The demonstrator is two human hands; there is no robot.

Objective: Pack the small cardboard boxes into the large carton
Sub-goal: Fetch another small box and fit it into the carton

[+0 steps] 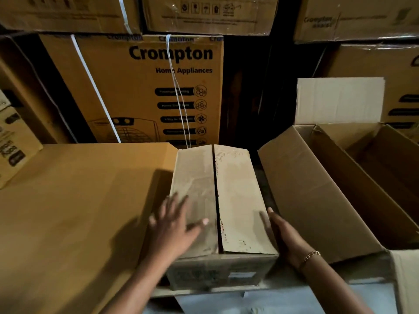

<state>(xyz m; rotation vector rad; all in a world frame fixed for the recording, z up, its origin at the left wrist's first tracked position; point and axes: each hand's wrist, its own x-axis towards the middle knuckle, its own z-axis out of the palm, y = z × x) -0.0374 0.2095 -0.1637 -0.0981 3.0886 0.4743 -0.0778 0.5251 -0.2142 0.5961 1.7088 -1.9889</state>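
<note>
A small cardboard box [235, 200] stands in front of me, its two top flaps folded shut with a dark seam between them. My left hand [174, 225] lies flat on the left flap with fingers spread. My right hand [283, 234] presses with straight fingers against the box's right side, a bracelet on its wrist. To the right stands the large open carton [322, 200], its near flap leaning toward the small box and its inside dark.
A wide closed carton top [79, 211] lies to the left of the small box. Stacked printed Crompton cartons [147, 87] with white straps wall off the back. An upright pale flap [340, 100] rises behind the open carton.
</note>
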